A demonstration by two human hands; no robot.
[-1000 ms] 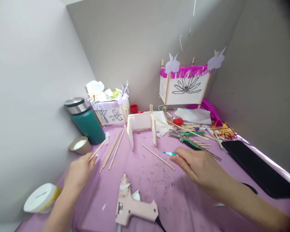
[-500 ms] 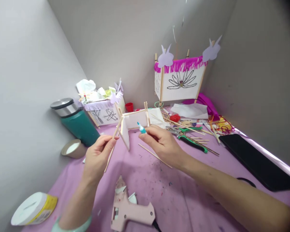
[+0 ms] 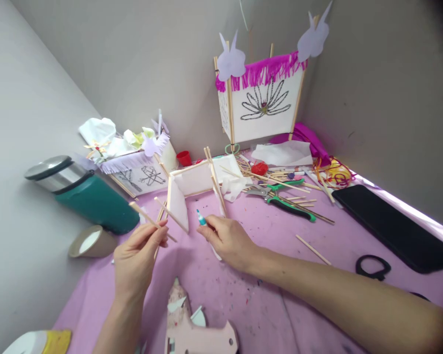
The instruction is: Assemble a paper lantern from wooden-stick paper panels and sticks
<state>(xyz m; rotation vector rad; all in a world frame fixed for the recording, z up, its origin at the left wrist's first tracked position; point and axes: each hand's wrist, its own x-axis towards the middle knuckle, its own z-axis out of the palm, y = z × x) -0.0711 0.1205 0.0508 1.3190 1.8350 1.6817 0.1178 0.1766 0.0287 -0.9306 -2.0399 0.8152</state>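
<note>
Pinched in my left hand [image 3: 140, 250] is a thin wooden stick [image 3: 145, 215], slanting down to the right. My right hand [image 3: 231, 241] is closed on a small tube with a teal and white tip [image 3: 201, 218], its nozzle pointing up and left. Just beyond both hands stands a small white-panelled stick frame [image 3: 194, 179], with wooden sticks at its corners. Another stick [image 3: 171, 215] slants in front of its left panel. A pale pink glue gun [image 3: 201, 334] lies on the cloth nearer to me.
At the left are a green bottle [image 3: 96, 196], a cup [image 3: 92, 242] and a decorated box [image 3: 140, 174]. Pliers [image 3: 288, 206], loose sticks and a black phone-like slab [image 3: 395, 228] lie right. A fringed lantern [image 3: 268, 105] stands at the back.
The view has shifted and tilted. The stick in my left hand has swung from leaning upright to slanting down rightward. My right hand with the tube has moved nearer to me, away from the frame.
</note>
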